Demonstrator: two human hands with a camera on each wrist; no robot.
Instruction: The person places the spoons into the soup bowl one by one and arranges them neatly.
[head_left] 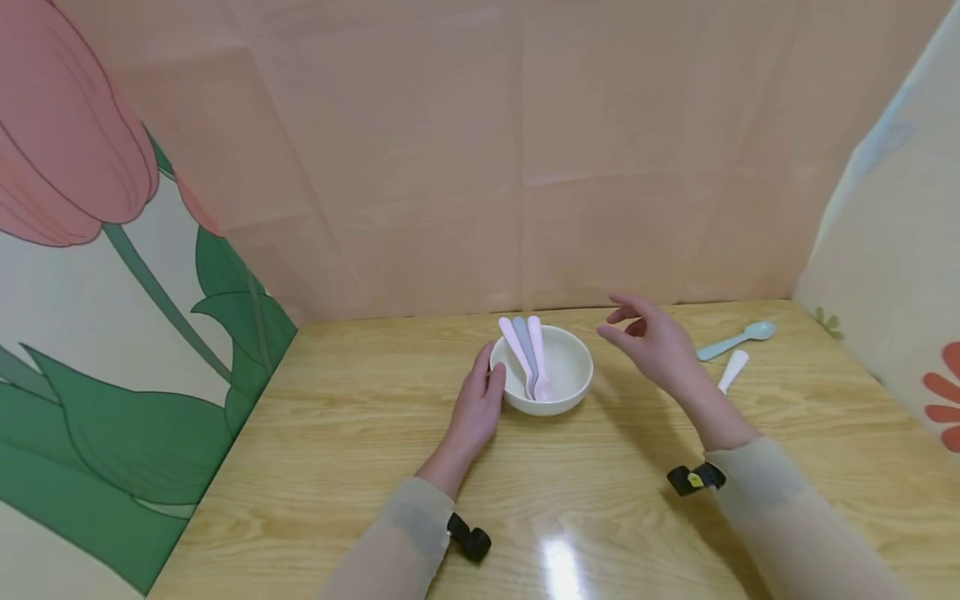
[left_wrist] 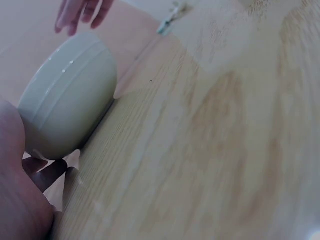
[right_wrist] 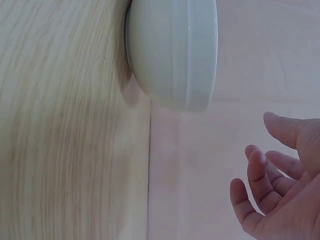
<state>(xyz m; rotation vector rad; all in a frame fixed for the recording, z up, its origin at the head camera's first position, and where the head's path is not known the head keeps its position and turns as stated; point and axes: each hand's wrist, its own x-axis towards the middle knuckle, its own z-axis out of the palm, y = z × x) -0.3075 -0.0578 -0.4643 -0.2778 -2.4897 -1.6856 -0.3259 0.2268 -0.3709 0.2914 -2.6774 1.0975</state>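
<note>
A cream-white bowl [head_left: 573, 367] stands on the table, also seen side-on as a pale wall [right_wrist: 170, 50] in the right wrist view. My left hand [head_left: 480, 400] grips its left side, thumb at the rim and fingers against the outer wall. Leaning in the bowl are a pink spoon [head_left: 537, 350], a second pink utensil [head_left: 513, 340] and a grey-blue utensil [head_left: 523, 337], handles up toward the far rim; the heads of the last two are partly hidden. My right hand [head_left: 656, 342] hovers right of the bowl, apart from it, fingers loosely bent and holding nothing.
Right of the bowl a light blue spoon [head_left: 738, 340] lies on the wooden table [head_left: 337, 467]. Near it is a white utensil [head_left: 735, 367], partly covered by my right forearm. A pink backdrop [head_left: 420, 183] rises behind the table, with printed panels at both sides.
</note>
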